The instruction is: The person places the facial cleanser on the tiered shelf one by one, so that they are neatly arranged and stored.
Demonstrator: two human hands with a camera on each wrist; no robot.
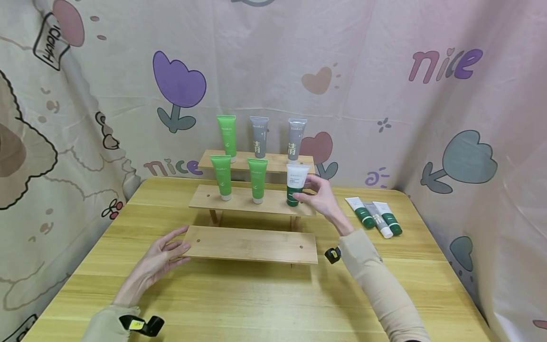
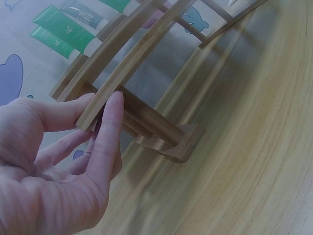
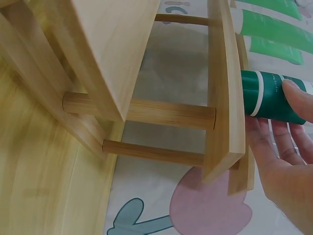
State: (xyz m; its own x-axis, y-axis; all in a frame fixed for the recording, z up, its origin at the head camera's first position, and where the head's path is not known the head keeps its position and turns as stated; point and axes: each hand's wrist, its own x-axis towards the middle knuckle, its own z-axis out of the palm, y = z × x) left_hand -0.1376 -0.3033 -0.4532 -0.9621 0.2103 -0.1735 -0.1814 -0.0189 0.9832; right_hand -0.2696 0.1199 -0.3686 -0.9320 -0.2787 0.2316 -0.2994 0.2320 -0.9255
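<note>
A three-tier wooden display rack (image 1: 252, 244) stands on the table. My left hand (image 1: 160, 254) grips the left end of its lowest board, thumb on one face and fingers on the other in the left wrist view. At the right end of the middle board, my right hand (image 1: 320, 197) holds a white and dark green squeeze tube (image 1: 297, 175) upright, cap down. In the right wrist view the tube's green cap end (image 3: 252, 93) is right at the board. Two green tubes (image 1: 258, 178) stand to its left on the same board.
On the top board stand a green tube (image 1: 228, 135) and two grey tubes (image 1: 259, 135). Three more tubes (image 1: 376, 218), two white-green and one grey, lie on the table (image 1: 239, 304) right of the rack. A printed curtain (image 1: 265, 61) hangs close behind.
</note>
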